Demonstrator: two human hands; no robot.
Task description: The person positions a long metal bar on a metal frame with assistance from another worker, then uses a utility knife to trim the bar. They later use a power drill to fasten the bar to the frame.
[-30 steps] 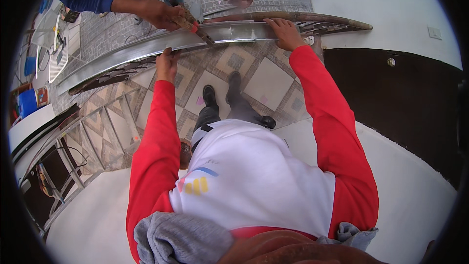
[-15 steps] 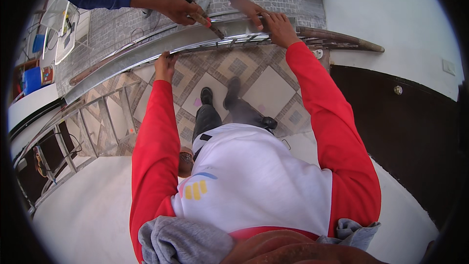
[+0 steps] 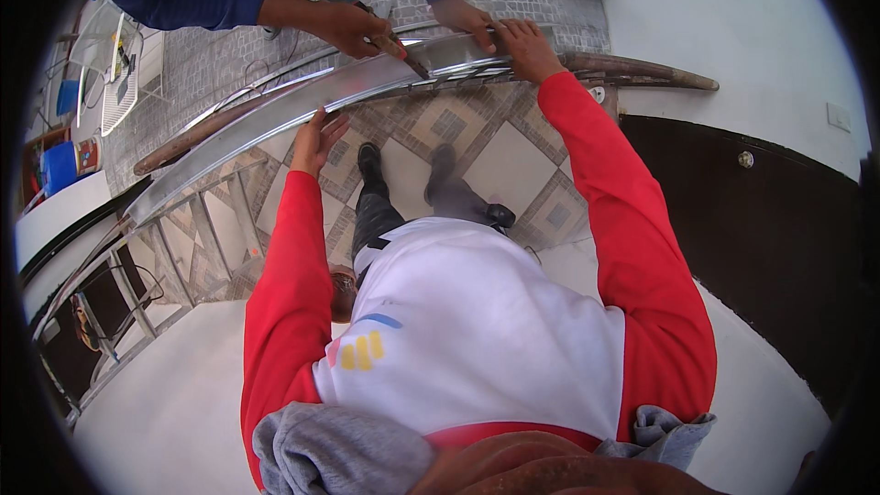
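Between us and a co-worker lies a long silvery metal channel (image 3: 339, 84), and both our hands are at it. Our left hand (image 3: 316, 144) is open, thumb and fingers apart, below the channel's near edge at about mid-length; its fingertips reach that edge, though we cannot tell whether they press on it. Our right hand (image 3: 529, 50) grips the channel close to its right end, fingers bent over the far edge, thumb hidden from us.

The channel's long axis runs crosswise in front of us, on a slant: its right end lies farther off, its left end swings nearer and points toward the ladder (image 3: 209, 238). It looks bowed, but this lens bends straight edges, so we cannot say if it truly curves.

Across the channel, one co-worker's hand (image 3: 353, 29) holds a worn hand tool (image 3: 413, 62), its tip over the channel between our hands. The co-worker's other hand (image 3: 466, 20) rests at the channel's far edge, just beside our right fingers. Past the channel's right end, a brown rail (image 3: 655, 71) sticks out.
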